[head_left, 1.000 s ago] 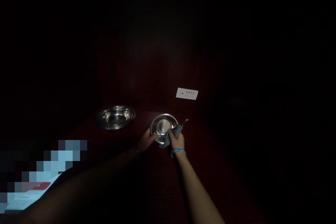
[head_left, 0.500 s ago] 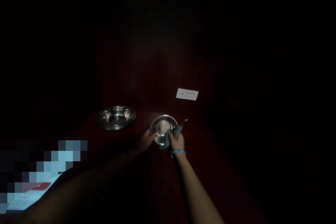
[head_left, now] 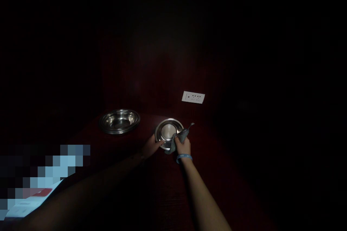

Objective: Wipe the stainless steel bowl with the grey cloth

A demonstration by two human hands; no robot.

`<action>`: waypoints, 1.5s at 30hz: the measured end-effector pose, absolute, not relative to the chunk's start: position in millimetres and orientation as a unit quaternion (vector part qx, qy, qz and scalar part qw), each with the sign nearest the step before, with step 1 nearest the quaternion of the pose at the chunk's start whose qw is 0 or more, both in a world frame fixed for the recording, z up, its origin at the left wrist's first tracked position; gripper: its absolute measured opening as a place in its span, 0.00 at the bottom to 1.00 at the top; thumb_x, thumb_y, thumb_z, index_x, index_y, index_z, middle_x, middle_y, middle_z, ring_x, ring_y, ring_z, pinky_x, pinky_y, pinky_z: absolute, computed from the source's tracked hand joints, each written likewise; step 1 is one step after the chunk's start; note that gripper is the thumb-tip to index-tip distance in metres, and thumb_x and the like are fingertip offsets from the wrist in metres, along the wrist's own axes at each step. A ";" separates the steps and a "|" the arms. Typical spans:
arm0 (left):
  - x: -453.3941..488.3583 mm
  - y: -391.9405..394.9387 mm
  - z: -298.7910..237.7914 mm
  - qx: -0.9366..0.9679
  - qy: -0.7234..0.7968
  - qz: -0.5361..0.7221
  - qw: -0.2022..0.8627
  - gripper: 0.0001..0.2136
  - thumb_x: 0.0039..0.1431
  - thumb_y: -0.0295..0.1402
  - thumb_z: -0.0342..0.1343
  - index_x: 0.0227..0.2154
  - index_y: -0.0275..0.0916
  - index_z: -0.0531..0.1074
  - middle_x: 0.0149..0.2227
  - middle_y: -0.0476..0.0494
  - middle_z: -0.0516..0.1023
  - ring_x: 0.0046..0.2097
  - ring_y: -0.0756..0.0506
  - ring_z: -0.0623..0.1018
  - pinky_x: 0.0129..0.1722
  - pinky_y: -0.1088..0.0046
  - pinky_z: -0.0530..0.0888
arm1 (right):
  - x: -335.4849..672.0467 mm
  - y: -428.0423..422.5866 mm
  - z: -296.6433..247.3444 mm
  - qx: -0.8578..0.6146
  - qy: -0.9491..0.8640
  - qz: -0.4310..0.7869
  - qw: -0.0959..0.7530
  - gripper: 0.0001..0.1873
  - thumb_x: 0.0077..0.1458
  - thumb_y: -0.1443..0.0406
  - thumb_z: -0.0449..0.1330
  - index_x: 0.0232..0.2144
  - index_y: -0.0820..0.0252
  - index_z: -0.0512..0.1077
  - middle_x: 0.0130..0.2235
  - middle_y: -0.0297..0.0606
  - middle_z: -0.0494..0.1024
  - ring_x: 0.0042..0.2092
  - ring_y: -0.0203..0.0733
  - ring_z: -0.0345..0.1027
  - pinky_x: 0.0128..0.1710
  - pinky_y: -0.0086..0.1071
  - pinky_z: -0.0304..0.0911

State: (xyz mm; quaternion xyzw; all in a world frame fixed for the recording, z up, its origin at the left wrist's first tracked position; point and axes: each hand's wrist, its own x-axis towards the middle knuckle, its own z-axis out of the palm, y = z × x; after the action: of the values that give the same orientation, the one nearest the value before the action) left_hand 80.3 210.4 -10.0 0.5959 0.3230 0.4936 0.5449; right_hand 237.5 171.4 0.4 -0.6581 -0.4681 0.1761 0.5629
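The scene is very dark. A small shiny steel bowl [head_left: 168,130] stands tilted on a dark red table [head_left: 168,187], its inside facing me. My left hand [head_left: 152,145] grips its near-left rim. My right hand [head_left: 183,146], with a blue band at the wrist, is closed on a grey cloth [head_left: 182,135] pressed against the bowl's right rim. One corner of the cloth sticks out to the upper right.
A wider steel bowl [head_left: 119,120] rests on the table to the left. A white socket plate [head_left: 193,97] sits on the dark wall behind. A pale paper or card with a red patch [head_left: 29,198] lies at the lower left.
The small bowl has turned slightly in my hands and the cloth has shifted a little along its rim. Both hands stay in nearly the same place.
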 end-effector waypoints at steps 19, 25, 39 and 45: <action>79.4 206.1 -4.2 0.600 0.339 0.473 0.549 0.21 0.49 0.32 0.56 0.48 0.34 0.67 0.50 0.37 0.73 0.54 0.39 0.71 0.56 0.61 0.64 | 238.1 172.2 -1.9 -0.656 -0.463 0.179 0.569 0.10 0.45 0.59 0.58 0.29 0.58 0.71 0.31 0.38 0.79 0.33 0.41 0.73 0.34 0.30 0.66; 79.4 207.6 -7.2 0.631 0.319 0.477 0.522 0.27 0.50 0.35 0.57 0.54 0.35 0.60 0.54 0.37 0.69 0.56 0.41 0.68 0.58 0.61 0.60 | 238.3 173.7 -3.1 -0.662 -0.448 0.184 0.572 0.10 0.45 0.58 0.57 0.27 0.59 0.70 0.29 0.39 0.78 0.33 0.41 0.73 0.32 0.29 0.66; 78.3 212.1 -10.4 0.627 0.316 0.462 0.542 0.22 0.48 0.31 0.57 0.48 0.34 0.67 0.51 0.38 0.73 0.54 0.40 0.70 0.56 0.61 0.64 | 237.6 170.8 0.4 -0.662 -0.465 0.166 0.564 0.09 0.46 0.59 0.57 0.29 0.58 0.71 0.31 0.39 0.79 0.35 0.43 0.73 0.34 0.31 0.66; 79.1 205.5 -2.5 0.609 0.352 0.457 0.544 0.20 0.46 0.29 0.55 0.46 0.34 0.68 0.44 0.40 0.77 0.51 0.39 0.72 0.49 0.63 0.69 | 238.9 169.4 1.7 -0.670 -0.460 0.149 0.563 0.10 0.45 0.59 0.58 0.29 0.59 0.72 0.30 0.38 0.79 0.33 0.43 0.73 0.34 0.31 0.67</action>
State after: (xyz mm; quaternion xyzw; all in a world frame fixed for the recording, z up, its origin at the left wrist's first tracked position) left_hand 79.1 205.5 -2.5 0.6092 0.3522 0.4571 0.5440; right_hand 238.9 169.4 1.7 -0.6702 -0.4601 0.1495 0.5629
